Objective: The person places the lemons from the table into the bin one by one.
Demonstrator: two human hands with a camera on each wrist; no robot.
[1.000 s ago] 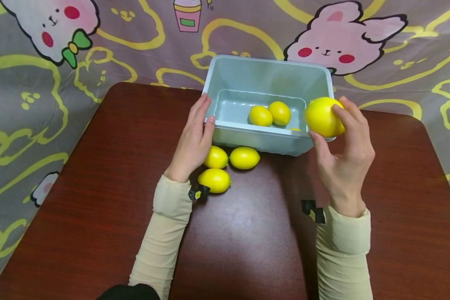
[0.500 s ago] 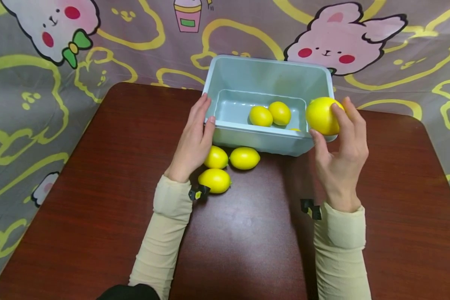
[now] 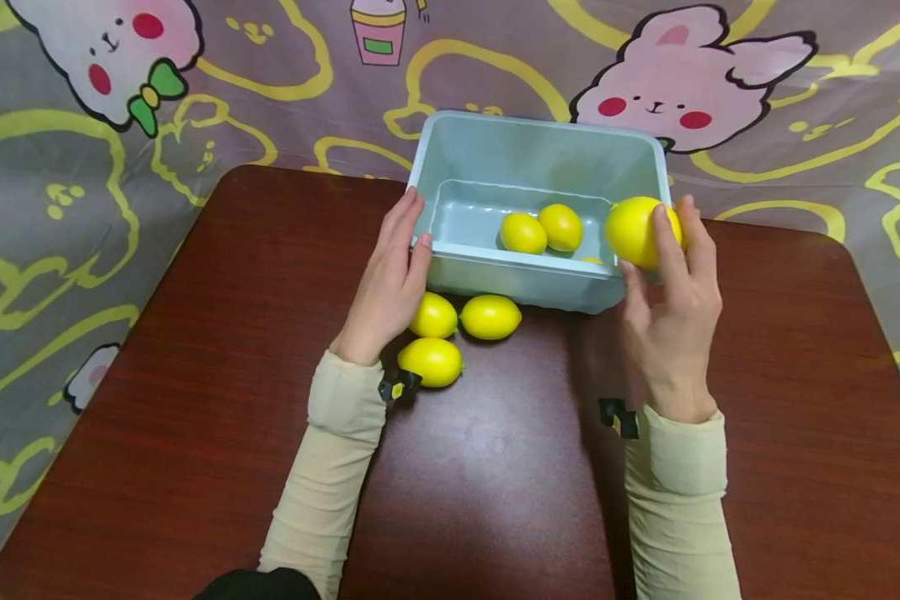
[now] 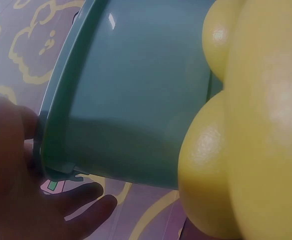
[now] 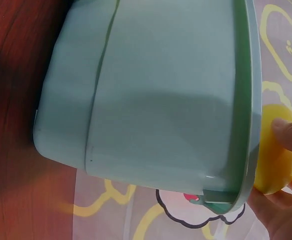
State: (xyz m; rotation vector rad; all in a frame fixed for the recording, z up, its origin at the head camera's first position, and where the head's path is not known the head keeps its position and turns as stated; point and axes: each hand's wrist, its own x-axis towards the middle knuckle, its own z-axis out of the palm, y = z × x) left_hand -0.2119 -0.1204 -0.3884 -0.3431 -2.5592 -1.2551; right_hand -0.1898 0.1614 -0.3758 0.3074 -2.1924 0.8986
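My right hand (image 3: pixel 672 327) grips a yellow lemon (image 3: pixel 632 232) between thumb and fingers, over the front right corner of a pale blue-green plastic bin (image 3: pixel 521 277). In the right wrist view the held lemon (image 5: pixel 275 155) sits just past the rim. My left hand (image 3: pixel 381 287) rests against the bin's left side, its fingers fairly straight and its thumb by the front corner. Inside the bin lie two lemons (image 3: pixel 523 233), and a sliver of another shows behind the front wall. Three lemons (image 3: pixel 491 317) lie on the table before the bin, one partly behind the left hand.
The dark red-brown wooden table (image 3: pixel 525 492) carries the bin near its back edge. Behind it hangs a cartoon-printed cloth (image 3: pixel 270 50). Close to the left wrist camera, lemons (image 4: pixel 270 120) cover much of that view's right side.
My right hand has shifted slightly left with the lemon, further over the bin's corner. The left hand, the bin and the other lemons have stayed in place.
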